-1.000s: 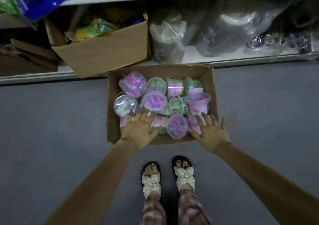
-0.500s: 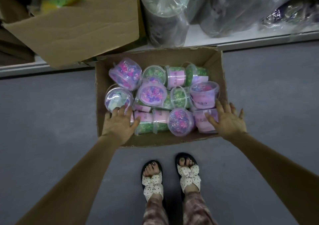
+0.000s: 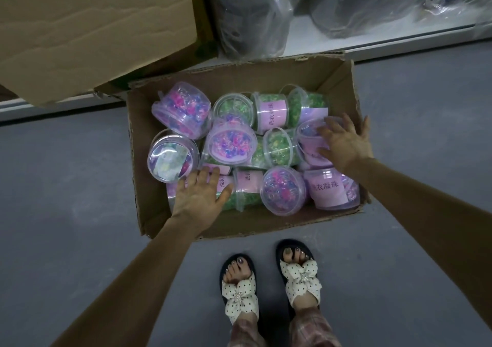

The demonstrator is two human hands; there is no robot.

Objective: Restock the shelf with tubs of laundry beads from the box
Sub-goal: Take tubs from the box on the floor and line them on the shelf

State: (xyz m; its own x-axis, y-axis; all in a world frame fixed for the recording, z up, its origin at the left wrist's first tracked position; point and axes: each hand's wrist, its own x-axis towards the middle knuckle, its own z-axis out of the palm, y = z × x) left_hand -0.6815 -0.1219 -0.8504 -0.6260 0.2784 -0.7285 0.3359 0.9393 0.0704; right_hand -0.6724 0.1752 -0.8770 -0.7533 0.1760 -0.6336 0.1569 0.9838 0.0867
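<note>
Right grip (image 3: 343,144), earlier at the near rim of the box (image 3: 266,224), forward onto a purple tub (image 3: 308,147); left grip (image 3: 199,197) slightly inward.

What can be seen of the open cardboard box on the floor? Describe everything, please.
The cardboard box is brown, corrugated, open on top, with rough, torn rims. It stands on the grey floor, its far side by the low shelf. Clear tubs of pink-purple or green beads fill it in a loose heap, many on their sides. The left hand lies over tubs at its near left corner; the right hand spreads over a tub by its right wall.
</note>
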